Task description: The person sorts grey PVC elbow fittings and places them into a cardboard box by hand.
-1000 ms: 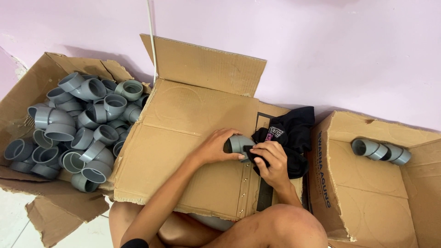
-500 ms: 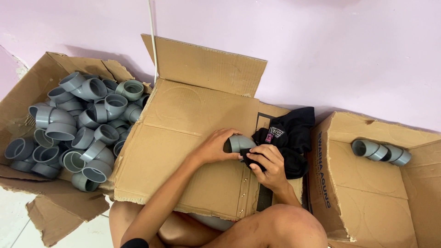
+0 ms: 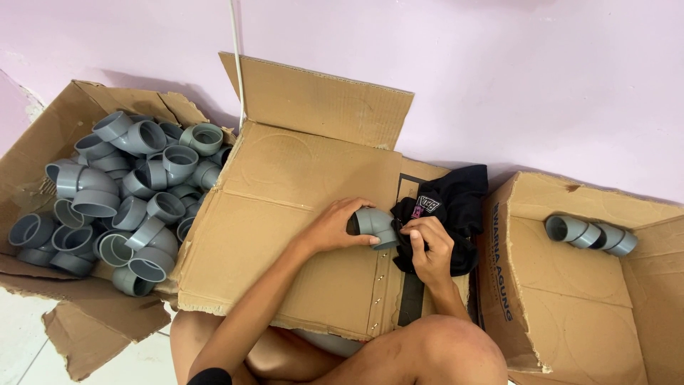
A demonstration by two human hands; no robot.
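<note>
Grey pipe elbow [image 3: 375, 224] gripped in left hand [image 3: 333, 227], right hand [image 3: 429, 246] pinching black cloth [image 3: 456, 207] against it — cardboard boxes [image 3: 570, 299] either side.

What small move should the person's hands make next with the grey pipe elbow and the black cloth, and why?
Probably turn the grey pipe elbow a little in the left hand so the right hand can press the black cloth onto a fresh part. The cloth meets only the elbow's right end, and the left hand's grip covers the other end.

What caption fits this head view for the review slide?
Seated person's left hand holds a grey pipe elbow on flattened cardboard while the right hand presses a black cloth against it.
</note>
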